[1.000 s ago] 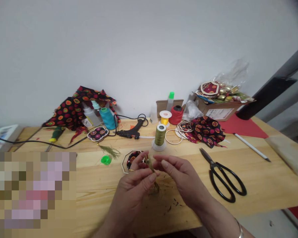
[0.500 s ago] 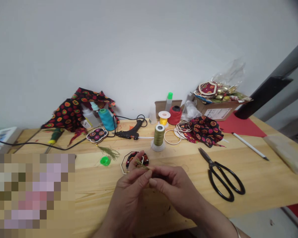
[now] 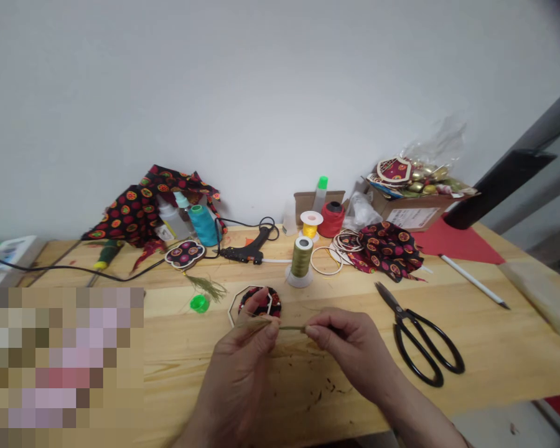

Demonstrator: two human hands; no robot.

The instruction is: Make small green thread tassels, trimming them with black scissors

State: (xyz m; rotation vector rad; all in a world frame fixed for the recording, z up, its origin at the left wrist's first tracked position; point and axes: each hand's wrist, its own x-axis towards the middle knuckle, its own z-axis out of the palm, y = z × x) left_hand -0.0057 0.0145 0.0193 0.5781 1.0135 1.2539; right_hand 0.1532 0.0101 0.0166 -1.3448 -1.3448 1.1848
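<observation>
A bundle of olive-green thread [image 3: 292,328] is stretched level between my two hands above the table. My left hand [image 3: 247,348] pinches one end between thumb and fingers, and loose strands fan out over its fingers. The other end is pinched in my right hand [image 3: 338,336], with a few fine strands sticking up near the fingertips. Behind my left fingers lie a pale octagonal frame [image 3: 232,311] and a round piece in dark patterned fabric [image 3: 274,298], both partly covered. A spool of olive thread [image 3: 301,260] stands just beyond my hands.
Black-handled scissors [image 3: 420,342] lie to the right, near a white pencil [image 3: 473,281]. Farther back are a glue gun [image 3: 247,249], a teal thread cone [image 3: 204,225], patterned fabric [image 3: 392,252] and a cardboard box [image 3: 410,211]. A green cap [image 3: 199,303] sits left; a pixelated patch covers the lower left.
My right hand has moved right, away from my left, so a taut length of green thread now shows between them. The view has shifted slightly.
</observation>
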